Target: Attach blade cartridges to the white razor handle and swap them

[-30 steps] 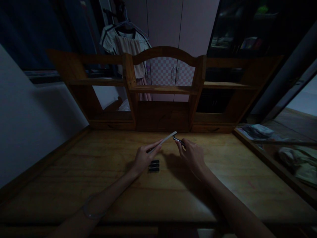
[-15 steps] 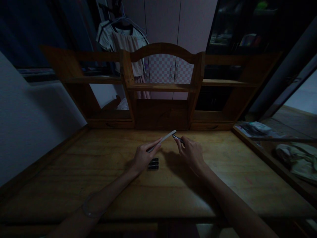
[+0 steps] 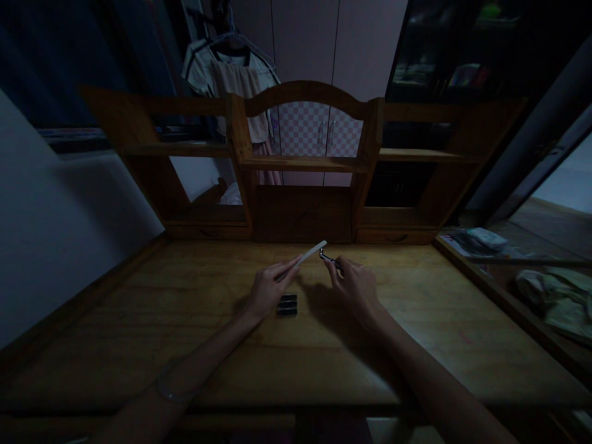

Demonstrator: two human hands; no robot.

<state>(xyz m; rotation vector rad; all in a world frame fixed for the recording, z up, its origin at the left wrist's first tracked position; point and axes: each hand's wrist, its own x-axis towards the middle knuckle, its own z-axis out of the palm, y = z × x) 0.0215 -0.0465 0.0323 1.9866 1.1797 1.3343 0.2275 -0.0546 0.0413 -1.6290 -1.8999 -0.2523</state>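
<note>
My left hand (image 3: 268, 287) is closed around one end of a slim, pale, slightly curved strip (image 3: 311, 251), which slants up to the right. My right hand (image 3: 358, 283) pinches a thin dark tool with a small shiny bent head (image 3: 327, 257). That head is close to the strip's upper end; whether they touch I cannot tell. Both hands are above the wooden desk (image 3: 208, 357). Beside my left wrist, a small case with three black bars (image 3: 287, 305) lies on the desk, partly next to my fingers. The kind of strip and tool is too dim to make out.
A wooden shelf unit (image 3: 305, 163) with small drawers stands along the desk's back edge. To the right, a lower surface holds plastic packets (image 3: 485, 239) and pale crumpled cloth (image 3: 562, 299). A white wall (image 3: 69, 246) borders the left. Clothes (image 3: 240, 74) hang behind the shelf.
The tool's head in my right hand has tipped and shifted slightly left, showing its bent shape. The strip has moved slightly left. Both hands keep their holds.
</note>
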